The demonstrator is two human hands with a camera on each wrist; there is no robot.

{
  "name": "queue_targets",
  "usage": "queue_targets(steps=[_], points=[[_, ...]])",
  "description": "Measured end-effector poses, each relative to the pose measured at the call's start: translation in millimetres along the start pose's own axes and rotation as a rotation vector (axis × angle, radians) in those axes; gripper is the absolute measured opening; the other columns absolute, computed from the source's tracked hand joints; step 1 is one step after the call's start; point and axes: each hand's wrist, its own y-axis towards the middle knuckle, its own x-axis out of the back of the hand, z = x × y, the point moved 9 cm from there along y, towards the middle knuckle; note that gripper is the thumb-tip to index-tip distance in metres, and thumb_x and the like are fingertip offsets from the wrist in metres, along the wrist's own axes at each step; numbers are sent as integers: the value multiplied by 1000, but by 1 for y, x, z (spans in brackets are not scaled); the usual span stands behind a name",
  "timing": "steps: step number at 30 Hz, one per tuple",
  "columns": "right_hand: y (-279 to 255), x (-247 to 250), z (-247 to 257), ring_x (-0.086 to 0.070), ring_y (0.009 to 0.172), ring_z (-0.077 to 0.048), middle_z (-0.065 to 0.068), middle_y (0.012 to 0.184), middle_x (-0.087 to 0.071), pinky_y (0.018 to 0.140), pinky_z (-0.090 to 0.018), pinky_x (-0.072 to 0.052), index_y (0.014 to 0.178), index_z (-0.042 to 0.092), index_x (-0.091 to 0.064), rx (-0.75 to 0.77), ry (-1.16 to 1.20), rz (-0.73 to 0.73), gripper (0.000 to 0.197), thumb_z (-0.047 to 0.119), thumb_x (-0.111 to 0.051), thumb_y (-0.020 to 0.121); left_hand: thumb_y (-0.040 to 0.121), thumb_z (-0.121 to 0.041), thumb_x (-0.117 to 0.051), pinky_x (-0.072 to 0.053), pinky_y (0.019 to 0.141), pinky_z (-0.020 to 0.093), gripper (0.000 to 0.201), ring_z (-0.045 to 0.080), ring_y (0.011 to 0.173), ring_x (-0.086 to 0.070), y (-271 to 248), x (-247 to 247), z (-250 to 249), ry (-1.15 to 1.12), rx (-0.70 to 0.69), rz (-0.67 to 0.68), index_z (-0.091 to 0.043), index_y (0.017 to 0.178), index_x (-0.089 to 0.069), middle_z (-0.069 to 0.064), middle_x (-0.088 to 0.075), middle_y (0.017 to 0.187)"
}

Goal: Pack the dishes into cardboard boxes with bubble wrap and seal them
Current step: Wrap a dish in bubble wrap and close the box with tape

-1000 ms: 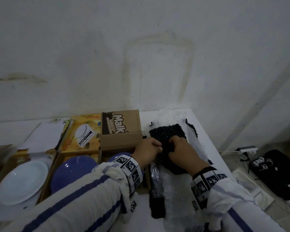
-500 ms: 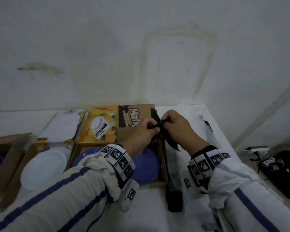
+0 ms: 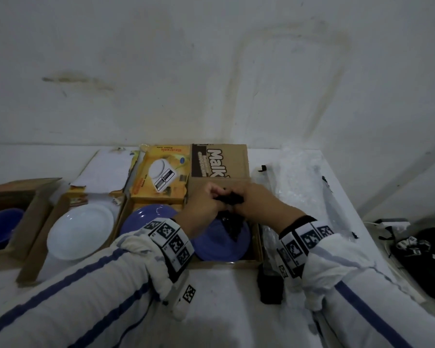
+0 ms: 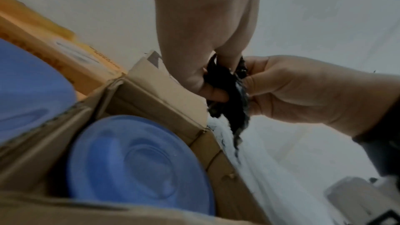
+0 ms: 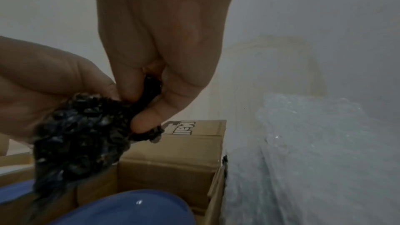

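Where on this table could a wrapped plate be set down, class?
Bare table shows at the near edge, between the two sleeves, in front of the Malkist box. The back is crowded: four open boxes side by side on the left, clear bubble wrap on the right. Both hands hold black bubble wrap.

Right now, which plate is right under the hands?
The blue plate in the brown Malkist box; both hands hold black bubble wrap above it.
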Motion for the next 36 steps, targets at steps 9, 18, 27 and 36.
queue_targets(steps=[9, 18, 27, 36], points=[[-20, -54, -29, -59, 106, -30, -16, 114, -63, 85, -30, -44, 110, 7, -63, -136, -497, 277, 26, 20, -56, 88, 83, -20, -66, -39, 100, 34, 48, 26, 123, -43, -13, 7, 40, 1304, 3, 369, -19, 128, -49, 8, -43, 132], [-37, -91, -38, -56, 115, -33, -18, 121, -61, 96, -33, -43, 119, 5, -61, -229, -616, 519, 40, 34, -49, 94, 83, -65, -52, -5, 119, 46, 89, 30, 147, 2, -34, 23, 61, 1683, 154, 533, -11, 148, -25, 13, -4, 159], [-50, -114, -39, -33, 136, -30, -15, 150, -34, 112, -33, -20, 143, 4, -35, -288, -579, 738, 46, 24, -35, 101, 83, -69, -46, 0, 117, 49, 89, 29, 147, 5, -41, 24, 63, 1704, 152, 555, -6, 145, -30, 11, -16, 157], [-51, -112, -42, -26, 141, -25, -12, 154, -25, 112, -24, -11, 145, 0, -27, -431, -553, 781, 48, 19, -36, 102, 84, -70, -43, -2, 117, 48, 89, 29, 147, 8, -43, 25, 63, 1701, 174, 568, -5, 144, -32, 11, -14, 158]])
